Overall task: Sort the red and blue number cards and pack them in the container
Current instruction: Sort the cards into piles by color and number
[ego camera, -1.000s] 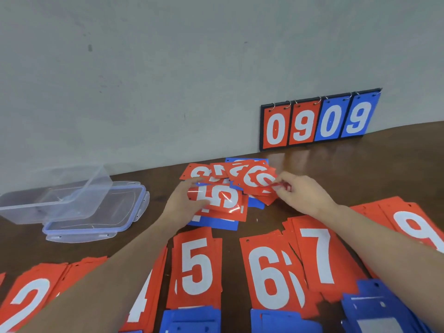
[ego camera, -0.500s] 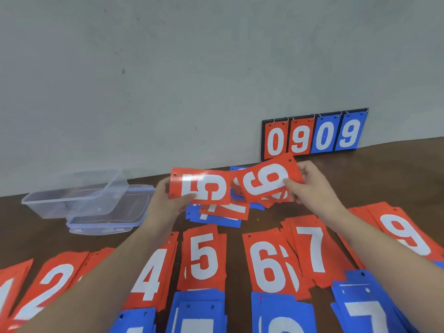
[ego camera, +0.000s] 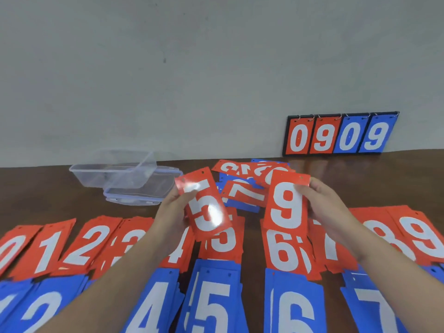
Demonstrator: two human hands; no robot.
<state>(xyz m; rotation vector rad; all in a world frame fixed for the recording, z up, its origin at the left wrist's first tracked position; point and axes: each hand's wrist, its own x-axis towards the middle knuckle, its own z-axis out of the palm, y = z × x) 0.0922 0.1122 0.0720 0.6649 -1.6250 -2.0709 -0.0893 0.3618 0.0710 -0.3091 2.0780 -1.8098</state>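
Observation:
My left hand (ego camera: 173, 212) grips a red 5 card (ego camera: 204, 205) above the red 5 pile (ego camera: 223, 243). My right hand (ego camera: 324, 207) pinches a red 9 card (ego camera: 287, 205) over the red 6 pile (ego camera: 282, 253). Behind both cards lies a mixed heap of red and blue cards (ego camera: 247, 186). A row of sorted red piles runs across the table, among them the 2 pile (ego camera: 89, 243) and the 9 pile (ego camera: 422, 239) at far right. Blue piles such as the 5 pile (ego camera: 211, 306) lie nearest me. The clear plastic container (ego camera: 113, 170) stands at the back left.
The container's clear lid (ego camera: 141, 192) lies under its right end. A black scoreboard (ego camera: 338, 134) showing 0 9 0 9 leans on the grey wall at back right. Bare brown table (ego camera: 48, 193) shows left of the container.
Both hands have drawn back from the heap toward me, each with its card. The 5 and 9 cards have turned from sideways to nearly upright over the sorted piles.

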